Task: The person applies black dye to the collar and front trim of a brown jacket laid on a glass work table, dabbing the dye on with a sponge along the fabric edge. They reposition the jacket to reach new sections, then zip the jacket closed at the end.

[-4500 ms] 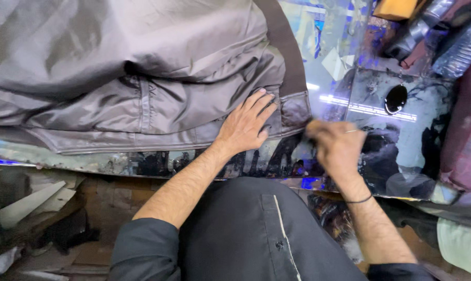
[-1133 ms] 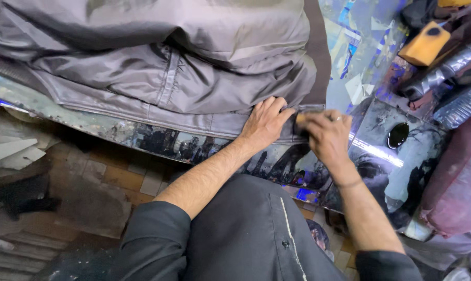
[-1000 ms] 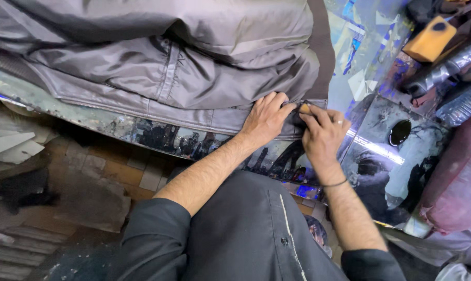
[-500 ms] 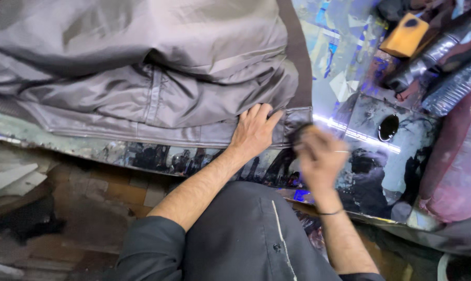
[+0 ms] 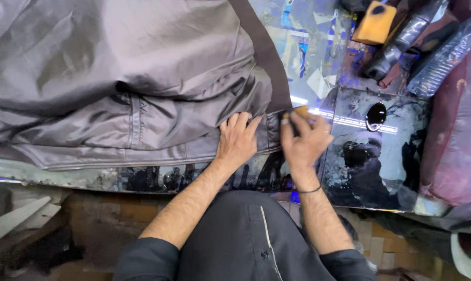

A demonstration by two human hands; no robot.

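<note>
Only the head view here, looking straight down. Hard-to-see stuff first: the right hand is blurring a bit, and its fingers are curling around something small and tan peeking out at the top, but I can't tell what that thing is or how firmly they're gripping it. The big grey jacket is running off the top and left edges of the frame, so its full shape isn't showing.

Hands: the left hand is lying flat, fingers released and spreading, pressing on the jacket's lower hem just left of centre. The right hand is sitting just beside it, right at the jacket's corner edge, with a thin dark band circling the wrist. Both forearms are reaching up from dark sleeves at the bottom of the frame.

The surface is looking glossy and messy, covered in dark and blue smears, with a small black puddle sitting right of centre. In the upper right a yellow sponge block is lying next to some dark plastic-wrapped bundles, partly cut off. A reddish cloth is filling the right edge. Below the surface, a tiled floor is showing at the lower left.
</note>
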